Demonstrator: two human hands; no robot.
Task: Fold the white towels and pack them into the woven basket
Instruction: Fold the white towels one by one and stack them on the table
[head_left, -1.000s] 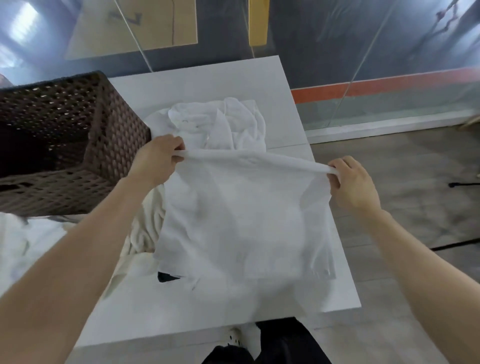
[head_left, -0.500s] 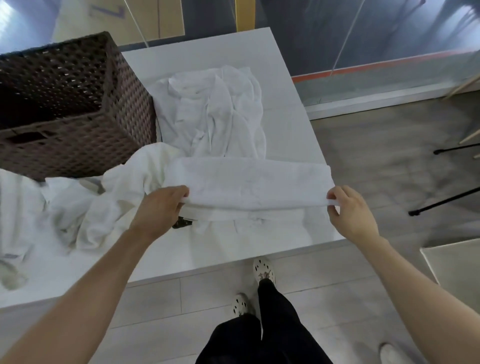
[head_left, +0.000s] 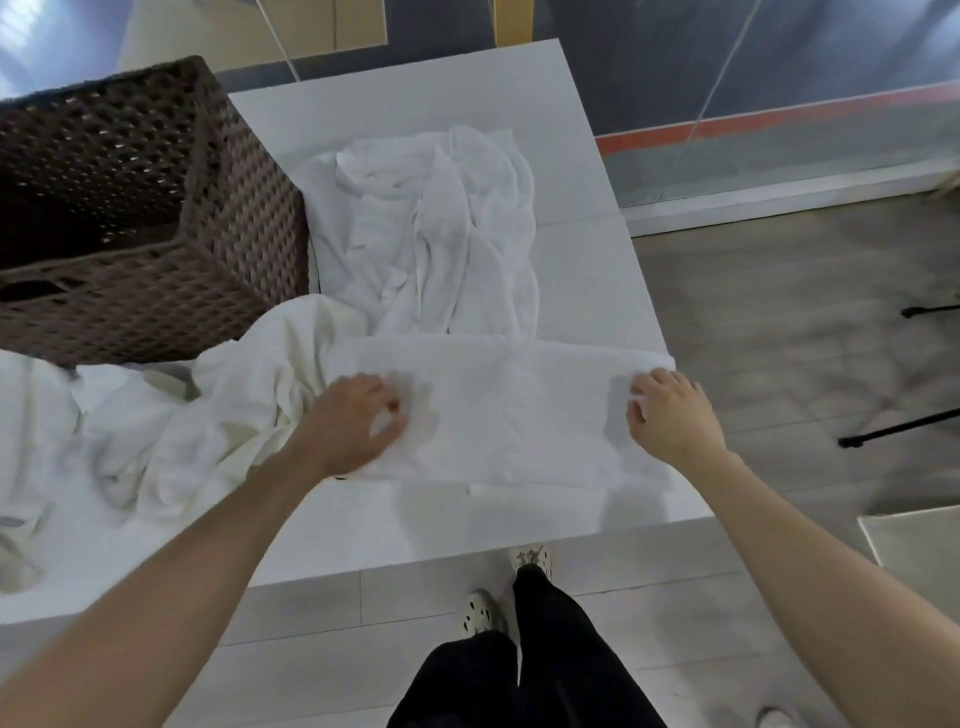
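We see the folded towel (head_left: 509, 410) flat near the tabletop (head_left: 415, 93)'s near edge, between both hands. The left hand (head_left: 353, 423) pinches its 9 o'clock end (cloth shows between the fingers); the right hand (head_left: 672, 415) grips its 3 o'clock end with curled fingers. From the towel, the woven basket (head_left: 156, 291) stands at 10 o'clock, a crumpled towel (head_left: 441, 223) at 12 o'clock, a loose heap (head_left: 171, 431) at 9 o'clock.

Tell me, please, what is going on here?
A person is folding a white towel on the table. The left hand and the right hand hold it near its two ends. More crumpled towels lie behind it and to its left. The basket stands at the far left; its inside is too dark to judge.
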